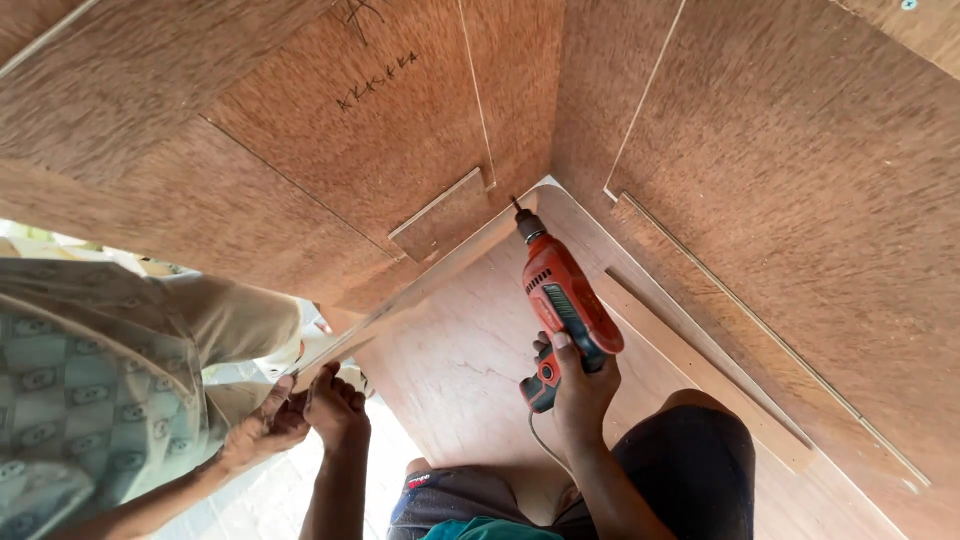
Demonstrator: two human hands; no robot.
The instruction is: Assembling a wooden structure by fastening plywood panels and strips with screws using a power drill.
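At the far left, another person in a patterned green shirt [60, 400] is standing close, and that person's hand [262, 432] is closing around the near end of a long thin wooden strip [420, 285]. Just beside it, the left hand [335, 405] is gripping the same end of the strip, fingers curled shut over its edge, so the two hands are touching there. The strip is running diagonally up and to the right, lying along the lower edge of the left plywood wall [300, 130], and is ending near the inside corner of the cabinet.

In that corner, the bit of the orange electric drill [562, 300] is pointing at the joint where the strip is meeting the pale floor panel [460, 360]; whether the bit is actually touching the wood cannot be told. The right hand [580, 385] is wrapping tightly around the drill's handle, with a finger lying up along the body, and the cord is hanging down from the handle toward the person's dark shorts [690, 470].

To the right, a flat wooden batten [700, 370] is lying on the floor panel, running alongside the right plywood wall [800, 180].
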